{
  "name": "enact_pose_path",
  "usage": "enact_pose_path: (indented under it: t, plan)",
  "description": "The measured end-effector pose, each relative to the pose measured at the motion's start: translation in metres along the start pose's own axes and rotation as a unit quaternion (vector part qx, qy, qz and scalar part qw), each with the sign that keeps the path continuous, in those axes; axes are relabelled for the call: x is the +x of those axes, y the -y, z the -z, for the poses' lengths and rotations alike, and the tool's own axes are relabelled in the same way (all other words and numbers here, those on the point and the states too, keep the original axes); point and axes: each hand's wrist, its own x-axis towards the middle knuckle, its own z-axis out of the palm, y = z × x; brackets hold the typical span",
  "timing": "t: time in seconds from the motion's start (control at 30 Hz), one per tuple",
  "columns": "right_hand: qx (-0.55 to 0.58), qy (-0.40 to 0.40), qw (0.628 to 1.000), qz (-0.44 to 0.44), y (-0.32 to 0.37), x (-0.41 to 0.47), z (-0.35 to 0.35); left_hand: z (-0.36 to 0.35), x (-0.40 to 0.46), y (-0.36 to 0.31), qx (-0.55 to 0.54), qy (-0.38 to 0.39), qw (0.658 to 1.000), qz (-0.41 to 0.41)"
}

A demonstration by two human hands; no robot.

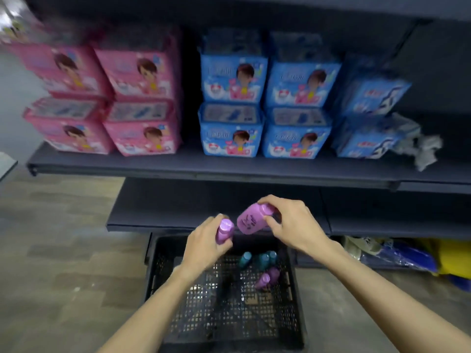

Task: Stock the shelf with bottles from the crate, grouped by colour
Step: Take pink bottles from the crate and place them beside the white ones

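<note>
My left hand [204, 244] grips an upright purple bottle [224, 231] above the black crate [163, 263]. My right hand [293, 222] holds a second purple bottle [248, 220] by its cap end, tilted with its base pointing left. The two bottles are almost touching, just in front of the dark lower shelf [165, 215]. In the crate lie three teal bottles [257, 259] near the far wall and two purple bottles [267, 277] a little nearer to me.
The upper shelf [178, 166] carries stacked pink packs [102, 98] on the left and blue packs [267, 103] in the middle and right. Crumpled grey wrapping [420, 149] lies at the right end. Blue and yellow bags [420, 256] sit under the lower shelf on the right.
</note>
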Motion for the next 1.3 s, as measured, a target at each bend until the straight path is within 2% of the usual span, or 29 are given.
enact_pose_path:
  t: [0.17, 0.3, 0.5, 0.77, 0.93, 1.3]
  plan:
    - [-0.002, -0.068, 0.997, 0.047, 0.048, -0.009, 0.074, 0.071, 0.001, -0.044, 0.047, -0.052, 0.995, -0.071]
    - [0.002, -0.128, 0.991, 0.050, 0.091, -0.023, 0.134, 0.136, -0.003, -0.090, 0.048, -0.099, 0.988, -0.109]
    - [-0.008, -0.214, 0.974, 0.069, 0.162, -0.046, 0.234, 0.243, -0.011, -0.175, 0.056, -0.169, 0.963, -0.201]
    - [-0.032, -0.274, 0.956, 0.100, 0.230, -0.050, 0.366, 0.373, -0.002, -0.290, -0.029, -0.204, 0.955, -0.213]
    - [-0.048, -0.271, 0.955, 0.108, 0.245, -0.036, 0.417, 0.400, 0.028, -0.328, -0.102, -0.196, 0.957, -0.189]
    - [-0.081, -0.223, 0.968, 0.083, 0.207, 0.033, 0.454, 0.382, 0.125, -0.349, -0.076, -0.199, 0.966, -0.149]
